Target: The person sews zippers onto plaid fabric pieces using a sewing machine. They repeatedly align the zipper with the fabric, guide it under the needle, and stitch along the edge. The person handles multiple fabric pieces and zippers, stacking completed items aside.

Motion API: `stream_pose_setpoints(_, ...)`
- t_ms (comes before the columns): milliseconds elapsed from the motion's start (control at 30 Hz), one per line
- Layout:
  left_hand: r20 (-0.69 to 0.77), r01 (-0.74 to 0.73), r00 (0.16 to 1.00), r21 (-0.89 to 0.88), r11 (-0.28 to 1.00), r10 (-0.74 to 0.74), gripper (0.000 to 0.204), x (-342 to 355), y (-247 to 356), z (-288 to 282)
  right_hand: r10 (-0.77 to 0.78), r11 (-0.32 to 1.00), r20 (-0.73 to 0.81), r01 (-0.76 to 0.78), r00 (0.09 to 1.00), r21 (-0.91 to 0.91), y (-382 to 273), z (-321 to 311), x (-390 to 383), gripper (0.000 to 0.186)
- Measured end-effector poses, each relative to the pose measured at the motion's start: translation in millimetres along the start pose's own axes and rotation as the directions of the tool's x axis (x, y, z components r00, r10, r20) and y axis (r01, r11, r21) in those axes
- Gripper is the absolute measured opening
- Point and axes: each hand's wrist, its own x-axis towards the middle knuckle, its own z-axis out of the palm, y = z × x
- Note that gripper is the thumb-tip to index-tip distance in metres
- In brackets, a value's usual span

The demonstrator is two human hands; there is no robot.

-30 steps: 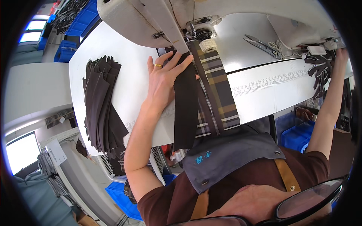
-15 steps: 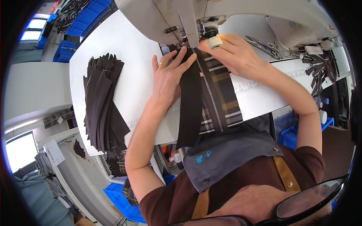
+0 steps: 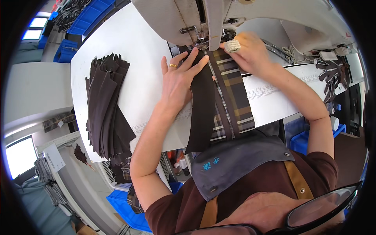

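A length of metal zipper (image 3: 221,98) runs down the work lying under the sewing machine (image 3: 203,27), toward my lap. Along its left side is a dark brown fabric strip (image 3: 201,113); plaid fabric (image 3: 239,98) shows on the right. My left hand (image 3: 178,80), with a ring on one finger, lies on the dark strip with fingers spread, their tips close to the presser foot (image 3: 204,46). At the right of the needle area, my right hand (image 3: 250,53) reaches behind a pale ridged knob (image 3: 233,46). Its thumb is near the plaid fabric's top; the other fingers are partly hidden and blurred.
A pile of dark fabric pieces (image 3: 105,105) lies on the white table (image 3: 141,58) at left. Scissors (image 3: 278,53) rest behind my right forearm. Small dark strips (image 3: 333,72) hang at far right. Blue bins (image 3: 88,17) stand beyond the table.
The machine head, the zipper work and both hands appear a little farther right in the picture. My right hand's fingers have shifted beside the knob. My left hand stays spread on the strip.
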Motion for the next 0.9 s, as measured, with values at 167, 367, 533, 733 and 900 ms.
stream_pose_setpoints(167, 0.019, -0.042, 0.999, 0.025, 0.999, 0.042, 0.049, -1, -3, 1, 0.149, 0.989, -0.079, -0.150, 0.986, -0.012, 14, 7, 6, 0.021)
stream_pose_setpoints(367, 0.011, -0.045, 0.999, 0.030, 0.999, 0.045, 0.049, -1, -4, 1, 0.214, 0.977, 0.012, -0.214, 0.977, 0.012, 19, 13, 11, 0.013)
stream_pose_setpoints(533, -0.019, -0.061, 0.998, 0.005, 0.998, 0.061, 0.046, 0, -3, 0, 0.192, 0.959, -0.020, -0.183, 0.981, 0.217, 24, 9, 8, 0.013)
stream_pose_setpoints(733, -0.009, -0.023, 1.000, -0.001, 1.000, 0.023, 0.046, 1, -2, 2, 0.170, 0.959, -0.066, -0.149, 0.983, 0.242, 27, 15, 8, 0.012)
stream_pose_setpoints(900, 0.016, -0.030, 0.999, 0.002, 1.000, 0.030, 0.049, 0, -4, -2, 0.215, 0.976, -0.013, -0.215, 0.977, 0.031, 14, 8, 2, 0.012)
